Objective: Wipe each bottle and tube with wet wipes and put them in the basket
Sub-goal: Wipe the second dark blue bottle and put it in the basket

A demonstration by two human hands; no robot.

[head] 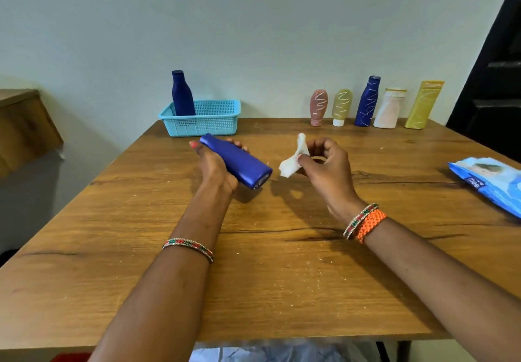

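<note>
Centrally, the left hand [212, 164] grips a smooth, rigid, likely slippery blue bottle [238, 161] around its body, cap toward eleven o'clock, while the right hand [324, 166] pinches a limp wet wipe [293, 158] just beside it.

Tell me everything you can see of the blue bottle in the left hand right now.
The blue bottle is a dark blue, smooth, plastic-looking bottle with a narrower neck and a matching blue cap. It has no visible streaks. The left hand grips it around the middle, holding it tilted above the table, cap toward the basket, flat base toward the camera. The wipe in the right hand is close beside it, not touching.
</note>
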